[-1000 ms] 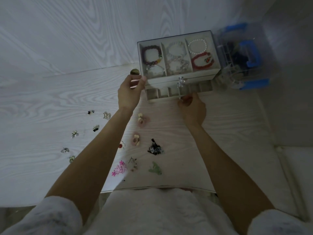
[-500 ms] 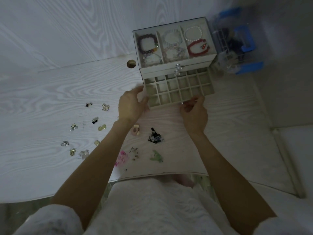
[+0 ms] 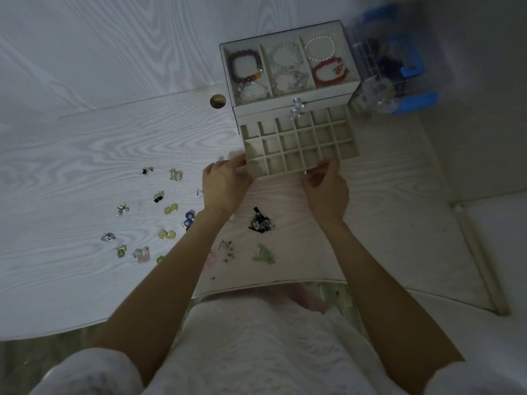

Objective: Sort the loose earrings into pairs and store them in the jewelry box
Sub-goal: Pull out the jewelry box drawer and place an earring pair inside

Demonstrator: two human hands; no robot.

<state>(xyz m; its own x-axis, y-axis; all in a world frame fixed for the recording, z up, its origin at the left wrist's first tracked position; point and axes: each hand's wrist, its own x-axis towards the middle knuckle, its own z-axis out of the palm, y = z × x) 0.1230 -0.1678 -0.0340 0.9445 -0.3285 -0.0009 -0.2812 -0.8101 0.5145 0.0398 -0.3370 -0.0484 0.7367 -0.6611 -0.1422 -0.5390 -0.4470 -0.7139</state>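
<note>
The white jewelry box (image 3: 328, 91) stands at the back of the table, with bracelets under its clear top. Its lower drawer (image 3: 349, 151) is pulled out toward me and shows a grid of bare compartments. My left hand (image 3: 225, 185) holds the drawer's front left corner. My right hand (image 3: 326, 188) pinches the small knob on the drawer's front edge. Loose earrings lie to the left and near me: a gold pair (image 3: 175, 174), yellow ones (image 3: 171, 208), a blue one (image 3: 188, 218), a black cluster (image 3: 261, 222), a green one (image 3: 263, 253).
A clear bin with blue handles (image 3: 399, 67) stands right of the box. A round cable hole (image 3: 218, 101) sits in the white tabletop (image 3: 85, 155) left of the box. The table's curved front edge runs just before my lap.
The drawer has slid out toward me from nearly closed to fully showing its grid. My left hand dropped from the box's side to the drawer's corner. My right hand drew back with the knob.
</note>
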